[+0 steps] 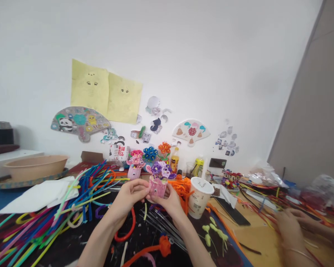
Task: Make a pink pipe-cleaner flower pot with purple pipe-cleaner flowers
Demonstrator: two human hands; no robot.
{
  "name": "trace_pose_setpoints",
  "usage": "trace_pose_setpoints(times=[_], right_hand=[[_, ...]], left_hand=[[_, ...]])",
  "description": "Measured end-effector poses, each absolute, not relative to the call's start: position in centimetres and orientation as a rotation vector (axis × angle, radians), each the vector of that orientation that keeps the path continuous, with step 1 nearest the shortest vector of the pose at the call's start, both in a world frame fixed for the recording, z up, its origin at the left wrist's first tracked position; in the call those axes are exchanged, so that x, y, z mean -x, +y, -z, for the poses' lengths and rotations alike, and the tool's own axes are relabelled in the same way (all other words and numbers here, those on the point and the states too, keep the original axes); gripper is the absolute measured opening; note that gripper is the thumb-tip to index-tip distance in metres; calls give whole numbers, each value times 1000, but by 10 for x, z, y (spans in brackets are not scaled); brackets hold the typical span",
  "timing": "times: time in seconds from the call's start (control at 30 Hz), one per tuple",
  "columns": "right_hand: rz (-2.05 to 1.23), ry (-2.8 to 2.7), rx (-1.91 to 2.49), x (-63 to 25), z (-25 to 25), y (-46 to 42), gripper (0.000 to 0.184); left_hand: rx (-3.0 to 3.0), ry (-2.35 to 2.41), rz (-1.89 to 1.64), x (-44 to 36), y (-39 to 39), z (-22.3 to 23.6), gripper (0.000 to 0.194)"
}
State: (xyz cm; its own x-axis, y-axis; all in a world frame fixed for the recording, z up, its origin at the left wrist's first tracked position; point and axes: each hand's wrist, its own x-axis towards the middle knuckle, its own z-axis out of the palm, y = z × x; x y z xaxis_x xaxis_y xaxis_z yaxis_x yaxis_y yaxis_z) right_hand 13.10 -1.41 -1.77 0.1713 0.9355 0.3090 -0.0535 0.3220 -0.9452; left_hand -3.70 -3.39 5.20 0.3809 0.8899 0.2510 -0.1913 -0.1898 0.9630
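Between my two hands is a small pink pot [157, 187] made of fuzzy pipe cleaners, with purple and white flowers [163, 170] standing in it. My left hand [136, 192] grips the pot's left side with thumb and fingers. On the right side, my right hand [168, 200] is closed around it, the thumb across the lower front. Just behind stands a similar pink pot [134, 172] with pink flowers. Below my hands lie thin metal wires [167, 224] and a red pipe cleaner ring [128, 230]. An orange pipe cleaner flower [164, 246] rests nearer to me.
Loose coloured pipe cleaners [52, 222] cover the left side, beside white paper sheets [41, 194]. A paper cup [199, 198] stands close to my right hand, near orange pipe cleaners [182, 188]. At the right, another person's hands [291, 226] work over the brown table.
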Motion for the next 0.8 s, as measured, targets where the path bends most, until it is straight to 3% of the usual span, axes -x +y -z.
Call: trace_pose_setpoints(times=[0.37, 0.8], right_hand=[[-938, -1192, 979, -133, 27, -8, 72], [-1034, -1407, 1006, -123, 40, -17, 70]], left_hand=[[-1241, 603, -1267, 38, -22, -43, 33], [-1174, 518, -1216, 42, -23, -43, 23]])
